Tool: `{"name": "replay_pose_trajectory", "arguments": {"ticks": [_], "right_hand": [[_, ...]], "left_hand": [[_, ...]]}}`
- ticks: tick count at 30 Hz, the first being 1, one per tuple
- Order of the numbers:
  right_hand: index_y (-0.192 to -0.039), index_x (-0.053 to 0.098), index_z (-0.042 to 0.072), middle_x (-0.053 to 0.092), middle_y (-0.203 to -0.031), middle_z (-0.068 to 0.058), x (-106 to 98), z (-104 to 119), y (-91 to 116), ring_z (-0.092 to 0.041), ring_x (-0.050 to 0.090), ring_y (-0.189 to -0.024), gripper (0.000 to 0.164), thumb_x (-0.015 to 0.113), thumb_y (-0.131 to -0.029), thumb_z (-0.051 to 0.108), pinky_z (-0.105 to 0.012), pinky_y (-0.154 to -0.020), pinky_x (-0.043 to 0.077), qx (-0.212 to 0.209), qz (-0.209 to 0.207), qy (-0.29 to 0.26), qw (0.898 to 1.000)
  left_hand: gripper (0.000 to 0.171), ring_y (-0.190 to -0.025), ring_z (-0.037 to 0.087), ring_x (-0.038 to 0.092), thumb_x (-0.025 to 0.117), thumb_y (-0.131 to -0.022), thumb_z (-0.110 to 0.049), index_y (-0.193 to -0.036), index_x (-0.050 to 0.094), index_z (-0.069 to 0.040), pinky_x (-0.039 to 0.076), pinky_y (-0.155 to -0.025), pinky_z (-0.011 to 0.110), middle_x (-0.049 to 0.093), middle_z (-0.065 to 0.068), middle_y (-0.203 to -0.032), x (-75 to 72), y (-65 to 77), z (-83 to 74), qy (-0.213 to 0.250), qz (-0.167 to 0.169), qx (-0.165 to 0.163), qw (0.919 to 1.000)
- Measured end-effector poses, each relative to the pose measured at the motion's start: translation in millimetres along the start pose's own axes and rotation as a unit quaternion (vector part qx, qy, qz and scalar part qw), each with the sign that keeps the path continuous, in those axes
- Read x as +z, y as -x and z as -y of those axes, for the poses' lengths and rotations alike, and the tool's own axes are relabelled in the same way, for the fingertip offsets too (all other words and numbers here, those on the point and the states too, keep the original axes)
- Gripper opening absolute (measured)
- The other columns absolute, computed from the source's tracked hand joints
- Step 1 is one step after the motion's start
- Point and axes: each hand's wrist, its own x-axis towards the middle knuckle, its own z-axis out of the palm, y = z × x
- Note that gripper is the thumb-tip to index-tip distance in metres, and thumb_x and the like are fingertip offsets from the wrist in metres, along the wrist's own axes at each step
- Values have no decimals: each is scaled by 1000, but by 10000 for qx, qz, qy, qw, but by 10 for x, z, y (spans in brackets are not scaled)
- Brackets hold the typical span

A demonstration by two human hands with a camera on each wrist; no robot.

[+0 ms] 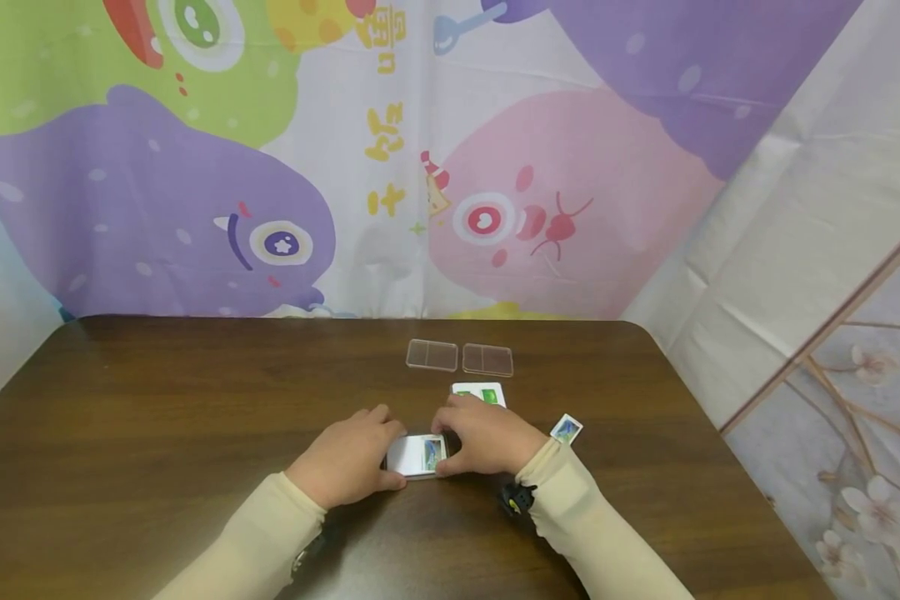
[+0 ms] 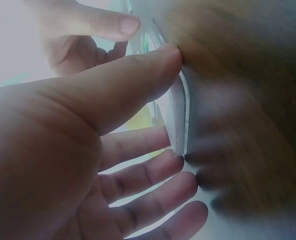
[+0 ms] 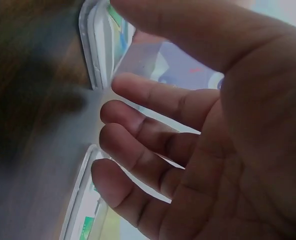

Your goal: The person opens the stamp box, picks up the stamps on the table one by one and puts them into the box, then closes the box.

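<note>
A clear plastic case with white cards [image 1: 405,457] in it lies flat on the table between both hands. The top card bears a small blue-green picture at its right end. My left hand [image 1: 347,457] grips the case's left end, thumb on the near edge, as the left wrist view shows at the case's clear rim [image 2: 186,112]. At the right end, my right hand [image 1: 492,435] holds the case between thumb and index finger. Its other fingers extend past the case's corner [image 3: 95,50] in the right wrist view.
Two clear plastic lids, a left one [image 1: 432,355] and a right one [image 1: 487,360], lie side by side farther back. Behind my right hand is a white card stack [image 1: 480,388] with green pictures. A small picture card [image 1: 567,428] lies by the right sleeve. Cartoon-printed cloth [image 1: 390,275] hangs behind the table.
</note>
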Motion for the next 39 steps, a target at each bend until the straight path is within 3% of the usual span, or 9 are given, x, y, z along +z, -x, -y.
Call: {"name": "replay_pose_trajectory", "arguments": {"ticks": [11, 22, 39], "right_hand": [[-114, 72, 15, 63, -109, 1, 28, 15, -20, -13, 56, -97, 38, 86, -85, 35, -32, -82, 51, -103, -39, 43, 9999], [-119, 72, 16, 64, -114, 1, 11, 16, -29, -12, 58, -100, 35, 83, -89, 31, -31, -86, 52, -175, 70, -43, 9998], [-119, 69, 16, 62, -110, 1, 49, -16, -39, -9, 55, -90, 39, 84, -88, 32, -29, -81, 51, -65, 167, -182, 9997]], "left_hand": [[53, -84, 20, 56, 91, -78, -37, -115, 71, -5, 52, -70, 40, 56, 4, -96, 19, -28, 18, -38, 45, -46, 10000], [52, -82, 19, 55, 91, -78, -36, -115, 71, -5, 51, -67, 39, 55, 4, -94, 15, -4, 24, -32, -63, 145, 9999], [52, -82, 19, 55, 91, -78, -34, -116, 70, -5, 51, -66, 39, 55, 4, -96, 17, 4, 10, 107, -72, 100, 9999]]}}
